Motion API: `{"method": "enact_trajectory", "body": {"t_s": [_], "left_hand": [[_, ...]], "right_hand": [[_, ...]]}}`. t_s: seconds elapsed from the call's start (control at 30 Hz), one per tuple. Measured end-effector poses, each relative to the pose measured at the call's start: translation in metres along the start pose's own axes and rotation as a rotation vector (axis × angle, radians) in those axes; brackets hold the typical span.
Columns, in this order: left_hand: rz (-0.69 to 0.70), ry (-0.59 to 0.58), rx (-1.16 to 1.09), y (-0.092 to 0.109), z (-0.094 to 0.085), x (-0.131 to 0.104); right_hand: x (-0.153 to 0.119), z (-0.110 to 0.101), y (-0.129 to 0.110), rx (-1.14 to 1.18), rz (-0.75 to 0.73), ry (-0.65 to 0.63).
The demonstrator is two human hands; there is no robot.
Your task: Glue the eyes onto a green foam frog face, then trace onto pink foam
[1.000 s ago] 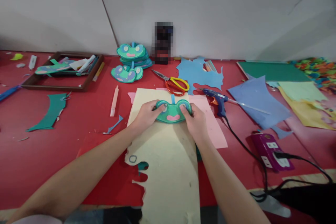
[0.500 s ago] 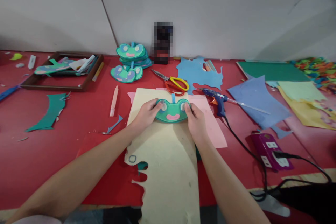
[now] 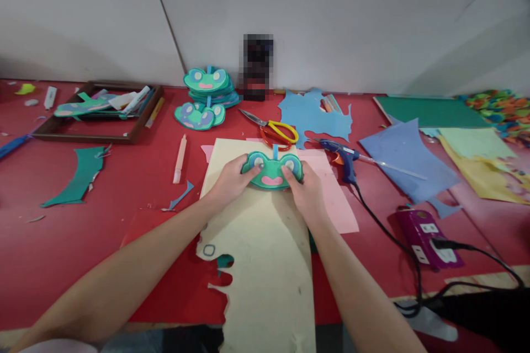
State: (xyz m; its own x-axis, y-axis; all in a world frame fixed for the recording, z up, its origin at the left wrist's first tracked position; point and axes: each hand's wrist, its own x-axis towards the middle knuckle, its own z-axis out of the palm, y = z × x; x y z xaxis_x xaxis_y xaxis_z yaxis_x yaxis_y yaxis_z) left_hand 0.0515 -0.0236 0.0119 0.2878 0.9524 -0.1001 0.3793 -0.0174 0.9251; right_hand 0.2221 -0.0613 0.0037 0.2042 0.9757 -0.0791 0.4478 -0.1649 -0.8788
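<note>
Between my two hands is a green felt frog face (image 3: 269,168) with blue and white eyes, a pink mouth and a small blue loop on top. My left hand (image 3: 232,179) pinches its left side, the thumb lying just under the left eye. Gripping the right side, my right hand (image 3: 305,185) has its thumb beside the right eye. The frog face is held above a cream felt sheet (image 3: 265,265) with a ragged, cut left edge. Just behind it lie scissors (image 3: 277,131) with red and yellow handles.
More frog faces (image 3: 207,80) are stacked by the wall. A blue glue gun (image 3: 345,157) lies at right, its cord near a purple power strip (image 3: 426,237). A brown frame (image 3: 134,132) holds markers at left. Felt scraps (image 3: 409,160) and a pink marker (image 3: 180,160) lie around.
My thumbs have slid off the eyes, inward and down toward the mouth, so both eyes show more fully. The frog face has risen slightly.
</note>
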Motion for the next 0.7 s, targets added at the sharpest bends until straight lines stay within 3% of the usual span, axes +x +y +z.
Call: {"method": "enact_trajectory", "body": {"t_s": [0.4, 0.57, 0.7], "left_hand": [[0.012, -0.031, 0.044, -0.0029, 0.0000, 0.0024], [-0.010, -0.062, -0.063, -0.0015, -0.0009, 0.0001], [-0.064, -0.074, -0.162, 0.0012, -0.0014, -0.0017]], "right_hand": [[0.0012, -0.0015, 0.0039, 0.052, -0.002, 0.014], [0.0018, -0.0010, 0.0075, -0.030, -0.013, 0.038], [-0.0001, -0.0008, 0.0057, 0.036, -0.034, -0.008]]}}
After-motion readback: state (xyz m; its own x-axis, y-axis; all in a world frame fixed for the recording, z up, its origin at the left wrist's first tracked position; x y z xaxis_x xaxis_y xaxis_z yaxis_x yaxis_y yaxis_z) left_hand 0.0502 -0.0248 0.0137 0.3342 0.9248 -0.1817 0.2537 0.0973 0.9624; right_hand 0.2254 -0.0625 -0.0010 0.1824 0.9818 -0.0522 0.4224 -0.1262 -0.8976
